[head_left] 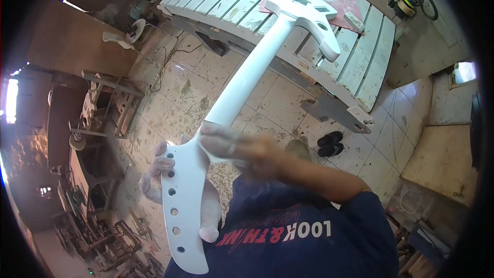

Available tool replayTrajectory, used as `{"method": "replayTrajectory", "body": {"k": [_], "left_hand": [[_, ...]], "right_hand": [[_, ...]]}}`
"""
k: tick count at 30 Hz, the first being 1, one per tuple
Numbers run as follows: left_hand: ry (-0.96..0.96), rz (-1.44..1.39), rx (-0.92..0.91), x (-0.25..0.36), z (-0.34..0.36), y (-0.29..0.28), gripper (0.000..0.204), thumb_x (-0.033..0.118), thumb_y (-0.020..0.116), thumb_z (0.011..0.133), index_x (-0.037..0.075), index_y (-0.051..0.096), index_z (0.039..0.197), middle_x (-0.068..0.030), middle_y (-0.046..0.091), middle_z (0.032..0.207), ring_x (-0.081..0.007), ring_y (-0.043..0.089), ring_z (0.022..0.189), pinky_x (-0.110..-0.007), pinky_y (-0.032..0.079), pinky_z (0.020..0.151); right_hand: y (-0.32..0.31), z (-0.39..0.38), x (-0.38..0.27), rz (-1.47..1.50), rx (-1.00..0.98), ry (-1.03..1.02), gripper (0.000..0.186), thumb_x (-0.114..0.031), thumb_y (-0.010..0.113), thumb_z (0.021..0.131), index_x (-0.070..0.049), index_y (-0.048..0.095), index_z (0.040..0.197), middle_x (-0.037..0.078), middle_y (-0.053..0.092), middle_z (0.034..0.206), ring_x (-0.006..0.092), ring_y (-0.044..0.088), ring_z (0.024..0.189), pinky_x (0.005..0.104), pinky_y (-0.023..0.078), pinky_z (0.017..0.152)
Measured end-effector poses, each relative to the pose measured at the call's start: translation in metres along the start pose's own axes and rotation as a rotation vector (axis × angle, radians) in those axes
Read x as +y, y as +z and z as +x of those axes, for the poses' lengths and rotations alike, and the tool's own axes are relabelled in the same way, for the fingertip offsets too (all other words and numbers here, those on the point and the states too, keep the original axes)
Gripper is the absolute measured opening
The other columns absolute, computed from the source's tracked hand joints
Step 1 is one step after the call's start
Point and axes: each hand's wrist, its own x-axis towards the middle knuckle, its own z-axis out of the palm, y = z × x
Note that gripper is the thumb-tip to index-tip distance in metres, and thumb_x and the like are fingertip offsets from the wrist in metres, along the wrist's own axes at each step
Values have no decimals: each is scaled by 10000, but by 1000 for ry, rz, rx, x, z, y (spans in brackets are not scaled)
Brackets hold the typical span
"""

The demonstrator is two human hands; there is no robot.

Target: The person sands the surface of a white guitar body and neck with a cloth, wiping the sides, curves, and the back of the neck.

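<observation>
A white, unstrung electric guitar (pixel 247 80) slants across the view, its angular body resting on a slatted table (pixel 216 0) and its headstock near my lap. My left hand (pixel 209 211), coated in pale dust, grips the headstock from beneath, fingers round the left edge and thumb along the right. A row of several holes runs down the headstock. My right hand (pixel 239 146) presses on the neck where it meets the headstock, fingers together and blurred by motion. Whatever lies under those fingers is hidden; a thin brownish edge shows beside them.
Under the guitar body lies a reddish cloth (pixel 347 2), with a small pale block (pixel 354 21) on it. Black sandals (pixel 330 143) sit on the tiled floor. Wooden racks (pixel 116 100) stand at left; a black and yellow power tool (pixel 404 5) is at the far right.
</observation>
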Motion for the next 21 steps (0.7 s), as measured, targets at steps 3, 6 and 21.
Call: {"method": "replayTrajectory", "body": {"k": [3,6,21], "left_hand": [[27,-72,4,-1,6,9,1171,880,556,727,81,241,1524,-275,422,1421,-423,424,1352,-618,400,1089],[64,-117,7,-1,5,10,1181,878,567,722,74,231,1519,-235,436,1398,-417,417,1357,-624,395,1093],[25,-49,18,10,1,18,1163,833,610,731,86,203,1524,-195,426,1337,-412,357,1380,-639,363,1109]], "right_hand": [[-8,6,55,-178,179,-107,547,58,571,804,-59,575,1339,157,669,1240,265,716,784,356,602,632],[-5,-2,17,-101,14,11,461,54,565,817,-33,616,1266,152,659,1261,276,699,767,356,576,596],[-16,-7,46,-130,49,-201,481,45,556,838,8,573,1317,189,640,1282,304,711,862,370,604,730]]}}
